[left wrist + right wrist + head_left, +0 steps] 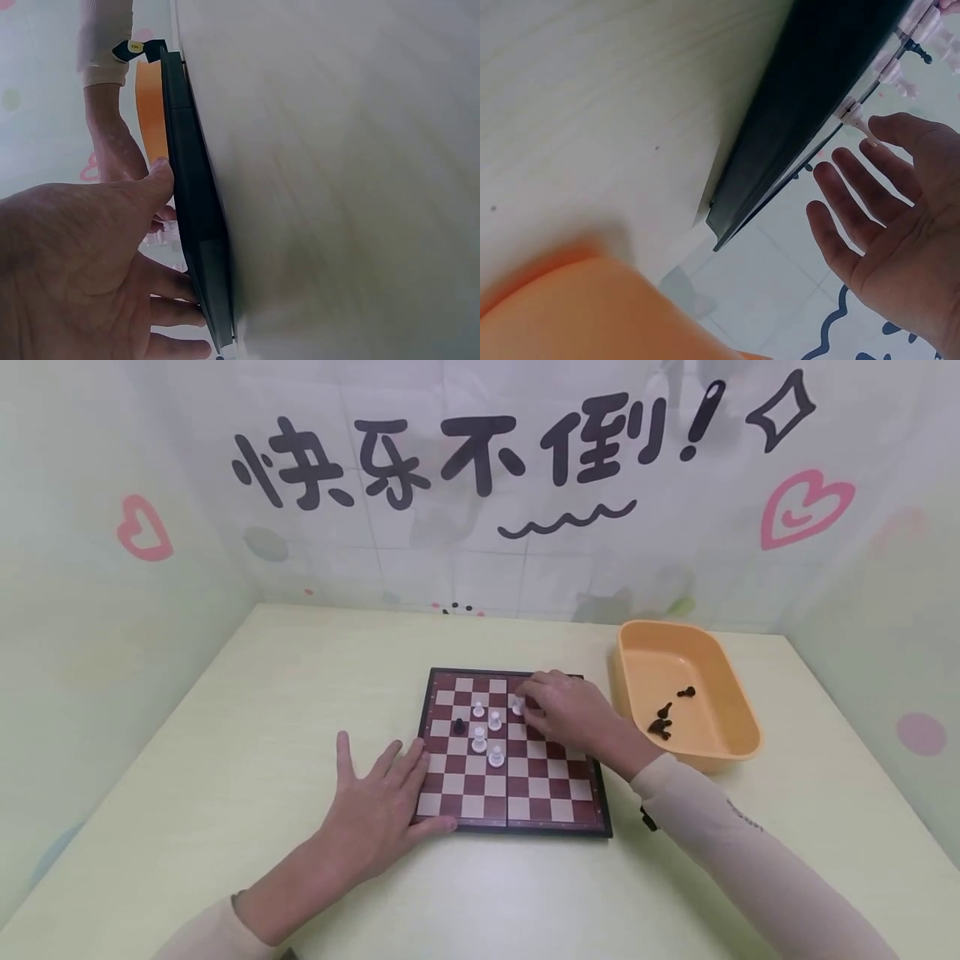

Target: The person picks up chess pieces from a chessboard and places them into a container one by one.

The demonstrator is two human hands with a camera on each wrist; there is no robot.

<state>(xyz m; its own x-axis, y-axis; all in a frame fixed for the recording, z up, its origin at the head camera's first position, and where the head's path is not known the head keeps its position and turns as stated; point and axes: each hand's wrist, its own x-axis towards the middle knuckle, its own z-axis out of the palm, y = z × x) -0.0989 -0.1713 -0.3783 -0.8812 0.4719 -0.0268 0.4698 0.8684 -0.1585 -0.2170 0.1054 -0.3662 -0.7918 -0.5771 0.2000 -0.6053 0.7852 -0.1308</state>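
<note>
A folding chessboard (540,789) with brown and cream squares lies on the table. My right hand (566,706) reaches over its far right part, pinching the top of a white chess piece (853,114) between thumb and index finger; the piece's base is at the board surface. The other fingers of that hand are loosely extended. Fingers spread, my left hand (378,802) rests against the board's left edge, its thumb on the near left corner. Several white pieces, including a white rook (479,741), stand left of the fold, with a black pawn (459,726) beside them.
An orange plastic tub (738,718) stands right of the board, close to my right forearm. Several black chess pieces (661,727) lie loose inside it. A white curtain-like backdrop (450,568) with dark lettering rises behind the pale table (315,668), with side panels left and right.
</note>
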